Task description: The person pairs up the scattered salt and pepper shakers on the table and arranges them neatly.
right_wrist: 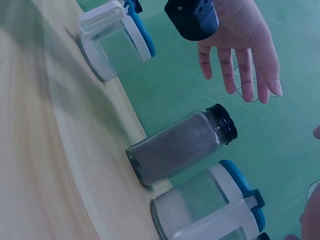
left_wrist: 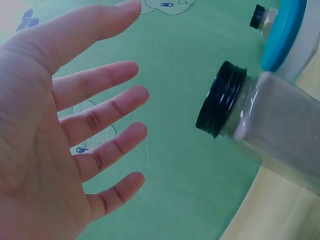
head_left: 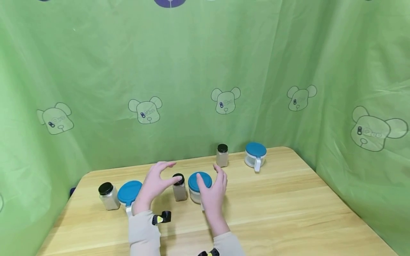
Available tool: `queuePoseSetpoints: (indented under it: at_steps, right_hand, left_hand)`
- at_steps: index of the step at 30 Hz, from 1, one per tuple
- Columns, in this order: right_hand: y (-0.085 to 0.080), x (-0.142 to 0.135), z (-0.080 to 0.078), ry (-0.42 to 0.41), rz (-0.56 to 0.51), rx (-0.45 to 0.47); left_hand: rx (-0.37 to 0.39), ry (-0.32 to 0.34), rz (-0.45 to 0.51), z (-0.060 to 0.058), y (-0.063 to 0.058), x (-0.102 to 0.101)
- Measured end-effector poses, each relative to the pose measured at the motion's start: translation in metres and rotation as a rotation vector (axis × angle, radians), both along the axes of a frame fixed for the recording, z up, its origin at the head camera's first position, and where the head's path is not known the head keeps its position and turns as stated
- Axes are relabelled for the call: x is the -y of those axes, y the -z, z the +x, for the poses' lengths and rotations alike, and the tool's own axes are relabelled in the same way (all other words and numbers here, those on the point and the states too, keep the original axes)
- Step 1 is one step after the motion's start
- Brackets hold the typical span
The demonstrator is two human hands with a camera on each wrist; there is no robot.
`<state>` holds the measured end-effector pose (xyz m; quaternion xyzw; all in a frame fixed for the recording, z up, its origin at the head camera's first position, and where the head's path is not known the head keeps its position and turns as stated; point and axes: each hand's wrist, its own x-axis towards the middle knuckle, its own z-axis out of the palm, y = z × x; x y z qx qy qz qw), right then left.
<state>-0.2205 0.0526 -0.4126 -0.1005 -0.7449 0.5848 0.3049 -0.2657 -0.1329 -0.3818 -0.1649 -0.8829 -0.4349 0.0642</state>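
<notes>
My left hand (head_left: 153, 184) hovers over the table with fingers spread and nothing in them. In the left wrist view a gap separates the left hand (left_wrist: 85, 125) from a black-capped jar (left_wrist: 280, 120) of greyish contents. That same black-capped jar (head_left: 180, 192) stands mid-table in the head view, my left thumb overlapping its cap. My right hand (head_left: 214, 192), fingers raised and apart, is in front of a blue-lidded jar (head_left: 194, 195) with a white handle, partly hiding it. Only part of the right hand (right_wrist: 311, 215) enters the right wrist view.
On the left, another black-capped jar (head_left: 110, 199) stands beside a blue-lidded jar (head_left: 129, 191), partly behind my left wrist. Farther back are a black-capped jar (head_left: 222, 158) and a blue-lidded jar (head_left: 255, 151). A green curtain (head_left: 192, 71) surrounds the wooden table (head_left: 288, 213).
</notes>
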Motion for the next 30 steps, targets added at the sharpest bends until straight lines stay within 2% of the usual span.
queuePoseSetpoints:
  at_steps: [8,14,22,30]
  right_hand:
    - [-0.002,-0.018,-0.002,-0.073,0.086,-0.113]
    - [-0.002,-0.034,-0.006,-0.123,0.174,-0.133]
    - [-0.005,-0.052,-0.012,-0.127,0.351,-0.194]
    - [-0.011,-0.075,-0.016,-0.122,0.465,-0.234]
  left_hand:
    - [-0.075,-0.009,-0.020,0.001,0.000,-0.007]
    - [-0.125,0.011,-0.053,0.004,-0.004,-0.012]
    - [-0.182,0.003,-0.102,0.006,-0.009,-0.024]
    - [-0.255,-0.013,-0.178,0.009,-0.013,-0.042]
